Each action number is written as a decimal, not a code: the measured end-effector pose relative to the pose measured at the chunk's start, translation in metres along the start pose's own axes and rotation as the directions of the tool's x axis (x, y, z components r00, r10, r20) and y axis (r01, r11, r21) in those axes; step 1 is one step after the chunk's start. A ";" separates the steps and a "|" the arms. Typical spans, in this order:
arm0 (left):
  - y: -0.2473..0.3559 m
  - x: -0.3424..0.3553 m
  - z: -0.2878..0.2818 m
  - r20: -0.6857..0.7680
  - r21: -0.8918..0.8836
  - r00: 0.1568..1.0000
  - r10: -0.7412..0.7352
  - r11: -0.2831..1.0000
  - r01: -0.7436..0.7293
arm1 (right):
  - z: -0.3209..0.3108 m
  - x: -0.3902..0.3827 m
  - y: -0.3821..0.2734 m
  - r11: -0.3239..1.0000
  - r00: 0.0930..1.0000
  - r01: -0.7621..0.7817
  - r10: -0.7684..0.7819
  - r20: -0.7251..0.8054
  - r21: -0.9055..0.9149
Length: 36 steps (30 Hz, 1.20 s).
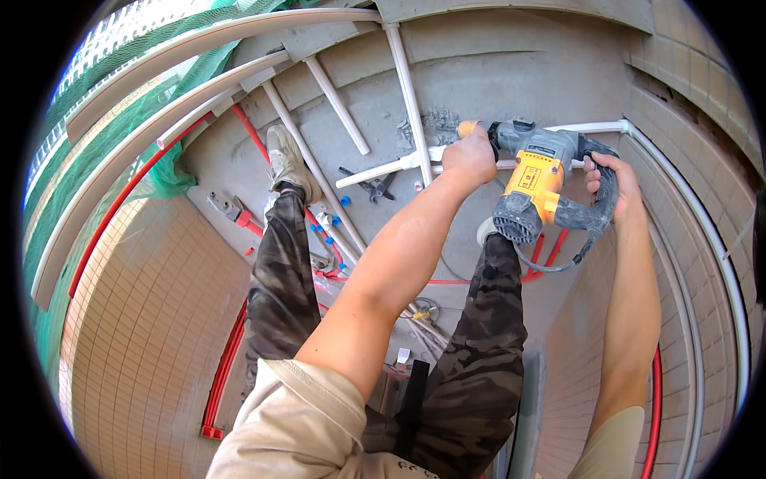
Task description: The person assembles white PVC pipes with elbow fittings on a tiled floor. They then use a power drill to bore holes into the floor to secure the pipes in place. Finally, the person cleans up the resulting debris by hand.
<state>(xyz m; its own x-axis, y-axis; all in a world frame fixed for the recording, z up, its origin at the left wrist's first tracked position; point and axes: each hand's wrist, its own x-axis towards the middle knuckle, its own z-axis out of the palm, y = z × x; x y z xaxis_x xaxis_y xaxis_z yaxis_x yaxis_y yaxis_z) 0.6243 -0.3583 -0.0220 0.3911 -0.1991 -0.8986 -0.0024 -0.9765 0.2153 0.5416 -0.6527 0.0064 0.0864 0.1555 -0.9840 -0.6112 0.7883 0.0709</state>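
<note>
A yellow and grey rotary hammer (533,177) is held above the floor in front of me, over my right shoe. My left hand (471,156) is closed around its front grip, whose orange end (468,128) sticks out past my fist. At the back, my right hand (614,182) wraps the dark, dusty rear handle (606,191). The cord (576,262) loops down from that handle. No bit tip can be made out.
White pipes (411,104) cross the grey floor ahead, near rubble (435,121). Black cutters (375,185), blue fittings (345,201) and a red-handled tool (231,209) lie to the left. Tiled walls (159,295) stand on both sides; red pipes (226,367) run along the left one.
</note>
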 end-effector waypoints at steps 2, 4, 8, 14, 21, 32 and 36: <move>-0.004 0.000 0.001 -0.009 0.007 1.000 0.007 1.000 -0.007 | -0.003 0.005 0.011 1.000 0.999 -0.007 0.006 0.036 0.030; -0.011 0.001 0.004 -0.027 0.022 0.999 0.017 1.000 -0.017 | -0.005 0.006 0.016 0.998 0.996 0.032 -0.037 0.084 0.058; -0.011 -0.006 0.009 -0.061 0.045 0.997 0.046 0.998 -0.043 | -0.003 -0.006 0.033 0.996 0.996 0.080 -0.082 0.033 0.045; -0.012 -0.041 0.014 -0.117 0.067 0.978 0.172 0.984 -0.165 | 0.000 -0.069 0.079 0.980 0.985 0.169 -0.164 -0.054 0.108; -0.009 -0.039 -0.001 -0.043 0.142 0.970 0.239 0.963 -0.230 | -0.008 -0.076 0.116 0.946 0.977 0.205 -0.181 -0.113 0.253; -0.038 -0.013 -0.013 -0.041 0.062 0.993 0.111 0.992 -0.109 | 0.032 -0.035 0.069 0.979 0.986 0.166 -0.167 -0.003 0.120; -0.035 -0.005 -0.021 -0.128 -0.029 0.991 0.032 0.999 -0.036 | 0.079 -0.032 0.021 0.979 0.980 0.196 -0.198 -0.033 -0.050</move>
<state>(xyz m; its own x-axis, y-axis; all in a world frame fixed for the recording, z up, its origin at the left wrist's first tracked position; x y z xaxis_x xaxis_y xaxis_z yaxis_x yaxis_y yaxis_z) 0.6421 -0.3216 -0.0170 0.5055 -0.2185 -0.8347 0.0100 -0.9658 0.2589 0.5887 -0.5941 0.0527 0.1802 -0.0233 -0.9834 -0.6208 0.7728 -0.1321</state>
